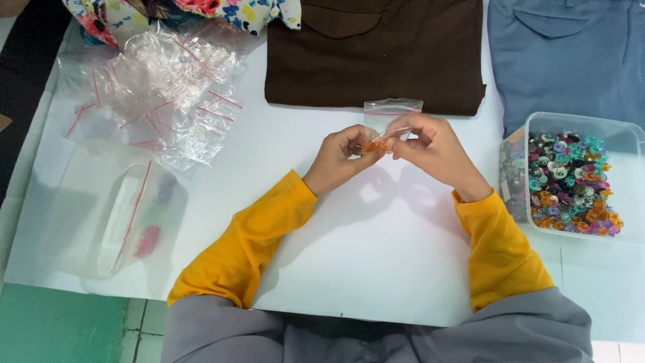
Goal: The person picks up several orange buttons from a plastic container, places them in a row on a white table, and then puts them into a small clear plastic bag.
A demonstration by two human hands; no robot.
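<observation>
Both hands meet over the middle of a white table (376, 262). The left hand (339, 158) pinches small orange beads (375, 145), and the right hand (430, 144) grips a little clear zip bag (391, 114). A clear tub of colourful beads (571, 181) sits to the right. Empty zip bags (168, 101) lie at the left. Folded brown (373, 50) and blue (571, 57) shirts lie at the far edge. The floor (60, 326) is green.

Small clear zip bag (392, 114) with red seal held mid-table; heap of empty ones (168, 94) upper left

2 hands (386, 149), 2 folded garments (373, 50) (brown, blue), 1 tub (578, 124)
</observation>
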